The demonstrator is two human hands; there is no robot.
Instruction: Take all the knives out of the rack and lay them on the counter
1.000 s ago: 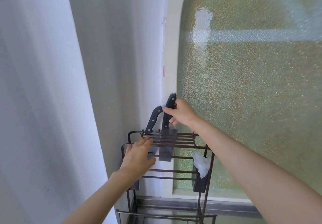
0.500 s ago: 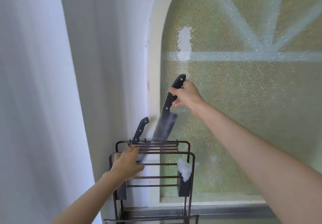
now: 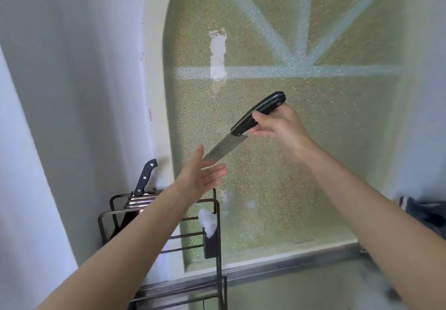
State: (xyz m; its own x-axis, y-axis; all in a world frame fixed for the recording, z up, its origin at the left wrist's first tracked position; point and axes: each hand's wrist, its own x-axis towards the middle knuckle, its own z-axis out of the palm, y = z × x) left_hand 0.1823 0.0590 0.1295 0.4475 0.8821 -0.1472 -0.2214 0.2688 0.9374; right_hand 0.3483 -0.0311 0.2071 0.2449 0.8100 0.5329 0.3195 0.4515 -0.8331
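My right hand [image 3: 277, 126] grips the black handle of a broad-bladed knife [image 3: 226, 146], held in the air above and to the right of the rack, its blade slanting down to the left. My left hand [image 3: 200, 179] is raised with fingers spread, palm up, just under the blade tip, holding nothing. The dark wire rack [image 3: 106, 215] stands at lower left against the wall. A second knife [image 3: 144, 179] with a black riveted handle sticks up from the rack's back left slots.
A small black holder [image 3: 212, 244] with white crumpled material hangs on the rack's right side. Behind is an arched frosted green window [image 3: 289, 164] with a sill. A white curtain hangs at left. Dark cloth [image 3: 424, 215] lies at right.
My right hand has pulled the broad knife fully clear of the rack and swung it up and right. My left hand has left the rack and risen under the blade.
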